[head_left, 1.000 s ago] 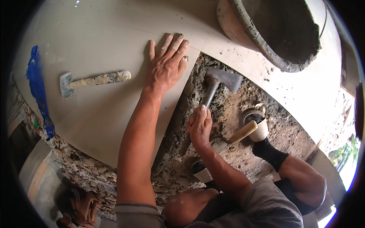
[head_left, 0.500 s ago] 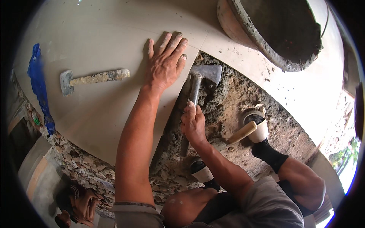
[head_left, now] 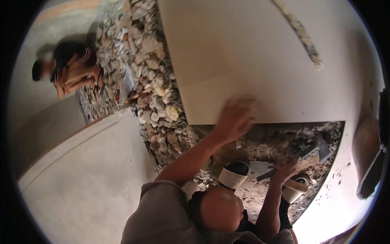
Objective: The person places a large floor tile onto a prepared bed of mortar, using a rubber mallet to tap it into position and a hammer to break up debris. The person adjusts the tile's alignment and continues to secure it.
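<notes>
My left hand (head_left: pixel 239 116) is smeared by motion over the near edge of a large beige tile (head_left: pixel 227 69); its fingers are too blurred to read. Lower right, my right hand (head_left: pixel 285 167) is wrapped round the handle of a hatchet, whose grey metal head (head_left: pixel 323 149) lies over the rough dirt bed (head_left: pixel 260 148) beside the tile. A tool's pale wooden handle (head_left: pixel 295 186) sits near my right foot. On top of the tile rests a hammer's mortar-crusted handle (head_left: pixel 300 34), its head outside the view.
Broken rubble (head_left: pixel 154 89) runs along the tile's left side. Beyond it a person (head_left: pixel 73 69) crouches by the wall. A low concrete slab (head_left: pixel 89 162) lies at lower left. A mortar-stained basin (head_left: pixel 365 152) stands at the right edge. My feet are on the dirt bed.
The view has swung to the left, bringing the rubble and crouching person further in. My left hand has left its flat spot on the tile for its near edge. My right hand keeps the hatchet.
</notes>
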The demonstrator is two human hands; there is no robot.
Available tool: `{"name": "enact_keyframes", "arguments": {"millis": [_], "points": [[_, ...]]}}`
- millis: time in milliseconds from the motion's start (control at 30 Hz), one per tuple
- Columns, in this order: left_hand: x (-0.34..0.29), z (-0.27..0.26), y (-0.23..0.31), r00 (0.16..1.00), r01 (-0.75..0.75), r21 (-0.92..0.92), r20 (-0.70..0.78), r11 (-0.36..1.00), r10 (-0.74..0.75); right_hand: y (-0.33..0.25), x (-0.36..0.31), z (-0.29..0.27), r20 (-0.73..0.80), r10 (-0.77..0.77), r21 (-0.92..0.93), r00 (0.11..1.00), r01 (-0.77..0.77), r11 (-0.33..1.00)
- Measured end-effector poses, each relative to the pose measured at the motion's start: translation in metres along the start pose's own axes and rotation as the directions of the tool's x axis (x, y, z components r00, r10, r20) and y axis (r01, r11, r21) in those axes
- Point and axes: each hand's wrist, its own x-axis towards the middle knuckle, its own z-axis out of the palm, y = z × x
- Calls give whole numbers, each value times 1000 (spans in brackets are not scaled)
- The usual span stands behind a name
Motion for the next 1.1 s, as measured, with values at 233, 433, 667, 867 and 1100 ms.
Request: {"name": "enact_keyframes", "arguments": {"millis": [233,433,667,867,1100], "points": [[-186,-111,-157,166,849,-320,-594,421,-787,-5,-4,-3,-6,-115,-142,993,113,983],[-245,-120,-233,299,906,-124,-490,405,-819,-6,-9,-11,113,-139,-102,984,150,983],[-262,-119,-221,361,915,-35,-371,402,-855,0,-22,-14,131,-213,-242,968,239,940],[-293,-128,-189,141,839,-422,-442,344,-886,8,-21,-20,119,-196,-228,973,219,949],[-272,-143,-213,305,949,66,-424,307,-852,15,-15,-25,188,-230,-263,955,274,925]]}}
